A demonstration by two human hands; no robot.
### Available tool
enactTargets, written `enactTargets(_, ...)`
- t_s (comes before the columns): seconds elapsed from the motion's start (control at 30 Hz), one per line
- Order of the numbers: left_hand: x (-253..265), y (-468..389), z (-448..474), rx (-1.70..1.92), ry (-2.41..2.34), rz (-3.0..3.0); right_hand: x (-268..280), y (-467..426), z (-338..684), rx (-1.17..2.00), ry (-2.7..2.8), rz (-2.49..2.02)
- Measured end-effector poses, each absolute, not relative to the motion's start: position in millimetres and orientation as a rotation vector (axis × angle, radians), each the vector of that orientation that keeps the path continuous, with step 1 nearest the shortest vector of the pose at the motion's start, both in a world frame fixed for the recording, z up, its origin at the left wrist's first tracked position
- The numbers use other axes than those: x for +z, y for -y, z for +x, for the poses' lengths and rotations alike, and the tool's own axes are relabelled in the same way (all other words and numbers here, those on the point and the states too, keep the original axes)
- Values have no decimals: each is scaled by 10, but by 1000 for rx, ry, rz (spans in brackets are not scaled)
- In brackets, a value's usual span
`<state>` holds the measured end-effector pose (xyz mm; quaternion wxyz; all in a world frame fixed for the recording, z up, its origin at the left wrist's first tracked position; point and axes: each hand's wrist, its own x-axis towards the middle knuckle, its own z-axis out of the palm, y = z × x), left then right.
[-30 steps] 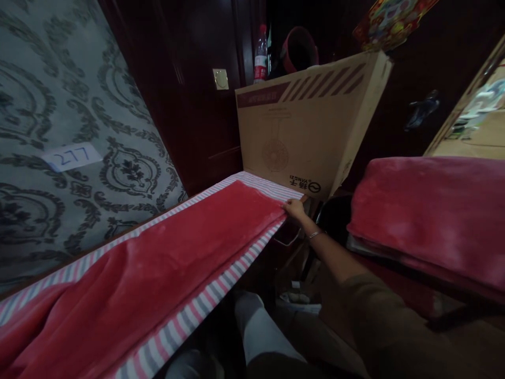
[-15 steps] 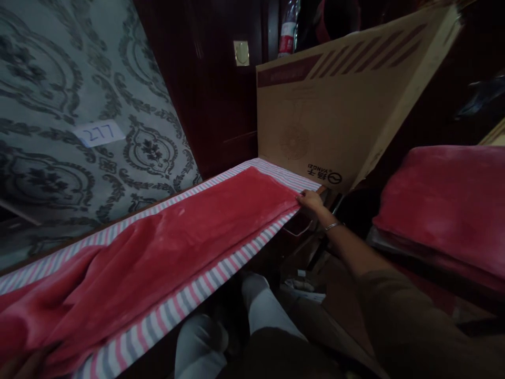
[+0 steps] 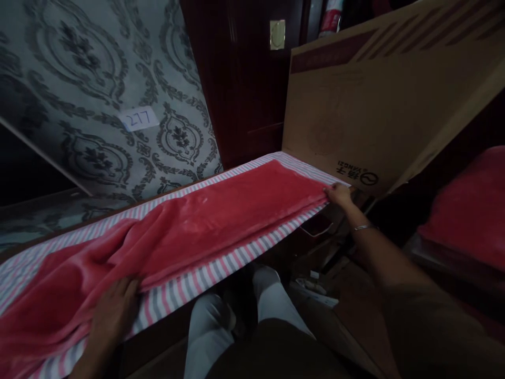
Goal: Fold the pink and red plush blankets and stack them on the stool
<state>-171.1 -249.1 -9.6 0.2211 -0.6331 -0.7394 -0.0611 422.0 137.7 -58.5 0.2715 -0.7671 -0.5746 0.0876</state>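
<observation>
Left hand (image 3: pixel 114 308) has come farther into view since the earlier frame, at the near edge of the red blanket (image 3: pixel 236 200), which runs between both hands over a striped sheet (image 3: pixel 173 295). Loose folds just beyond that hand could bunch or skew if tugged unevenly. I cannot tell whether its fingers grip; the right hand (image 3: pixel 338 195) pinches the blanket's corner, thumb and fingers together.

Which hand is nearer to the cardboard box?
The right hand: it grips the red blanket's far corner, just in front of the cardboard box's lower edge. The left hand is well away, at the blanket's rumpled near end.
</observation>
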Motion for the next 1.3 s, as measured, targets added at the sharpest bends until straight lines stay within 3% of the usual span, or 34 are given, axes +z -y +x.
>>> enactTargets(0.3,-154,2451,-1721,70,2070,-1897,-723,-1306,4175,298,1460,-2103)
enactTargets(0.6,-307,1740,-607,-362,1702,-2264,-667,-1263,4136,370,1436,-2107)
enactTargets(0.83,-439,967,364,-365,1620,-2392,-651,-1228,4124,414,1401,-2084)
enactTargets(1.3,-507,788,441,-354,1640,-2248,-668,-1239,4145,591,1331,-1958)
